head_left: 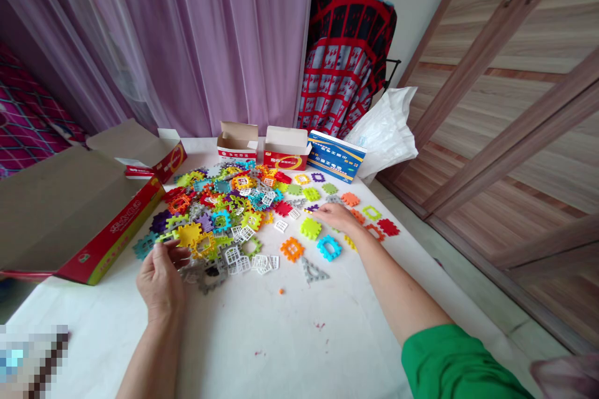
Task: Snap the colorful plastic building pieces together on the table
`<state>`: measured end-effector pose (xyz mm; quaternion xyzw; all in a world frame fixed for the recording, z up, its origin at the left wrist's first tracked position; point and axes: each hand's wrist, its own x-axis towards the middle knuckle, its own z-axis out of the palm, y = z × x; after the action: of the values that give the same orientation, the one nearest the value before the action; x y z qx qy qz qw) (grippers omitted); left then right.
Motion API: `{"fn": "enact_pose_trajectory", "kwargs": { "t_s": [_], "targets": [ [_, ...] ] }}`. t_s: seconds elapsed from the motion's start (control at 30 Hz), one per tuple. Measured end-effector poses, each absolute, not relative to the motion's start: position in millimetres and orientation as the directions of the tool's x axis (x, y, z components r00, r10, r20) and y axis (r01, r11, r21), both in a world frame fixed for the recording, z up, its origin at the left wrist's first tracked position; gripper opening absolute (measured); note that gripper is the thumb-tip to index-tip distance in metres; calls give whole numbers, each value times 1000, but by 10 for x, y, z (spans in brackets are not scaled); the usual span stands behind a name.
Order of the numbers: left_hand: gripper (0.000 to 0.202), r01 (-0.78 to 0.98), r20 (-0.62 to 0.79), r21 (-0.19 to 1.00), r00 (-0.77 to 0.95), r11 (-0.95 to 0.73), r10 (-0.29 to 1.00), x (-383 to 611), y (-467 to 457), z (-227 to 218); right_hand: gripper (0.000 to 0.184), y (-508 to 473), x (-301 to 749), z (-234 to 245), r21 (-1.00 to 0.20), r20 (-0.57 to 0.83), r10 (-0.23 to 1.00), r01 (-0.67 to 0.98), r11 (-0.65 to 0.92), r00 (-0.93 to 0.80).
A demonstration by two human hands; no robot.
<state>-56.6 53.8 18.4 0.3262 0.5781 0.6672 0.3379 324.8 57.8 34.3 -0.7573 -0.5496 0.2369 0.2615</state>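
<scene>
My left hand (159,277) is at the near left edge of a heap of colourful plastic interlocking building pieces (224,202). Its fingers are curled, with thumb and fingertips against a lime-green building piece (169,236); a yellow square piece (189,235) lies just beside them. Stretched out to the right of the heap, my right hand (337,216) pinches a small purple building piece (312,208) low over the table. In front of it lie a bright green square piece (311,228), a blue frame piece (329,248) and an orange window piece (292,249).
A large open red carton (112,234) stands at the left. Behind the heap are small red boxes (286,159), a blue box (337,159) and a white plastic bag (386,131). White window pieces (238,260), a grey triangular piece (314,272) and an orange bead (281,291) lie nearer me.
</scene>
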Motion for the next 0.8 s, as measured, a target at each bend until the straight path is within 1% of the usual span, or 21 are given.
{"fn": "enact_pose_trajectory", "kwargs": {
  "t_s": [0.17, 0.37, 0.53, 0.73, 0.8],
  "targets": [
    [36, -87, 35, 991, -560, -101, 828, -564, 539, 185, 17, 611, 3233, 330, -576, -8, 950, 775, -261, 313],
    [36, -92, 32, 991, -557, -100, 830, -561, 530, 193, 19, 667, 3234, 309, -477, 21, 959, 845, -239, 283],
    [39, -74, 31, 993, -559, -88, 828, -573, 526, 192, 21, 703, 3220, 300, -447, 51, 962, 867, -219, 269],
    [40, -48, 57, 994, -554, -100, 830, -585, 533, 172, 12, 724, 3239, 252, -423, 83, 965, 886, -191, 248],
    [39, -50, 56, 994, -552, -101, 832, -590, 537, 162, 13, 727, 3260, 258, -410, 98, 963, 892, -190, 250]
  ]
}}
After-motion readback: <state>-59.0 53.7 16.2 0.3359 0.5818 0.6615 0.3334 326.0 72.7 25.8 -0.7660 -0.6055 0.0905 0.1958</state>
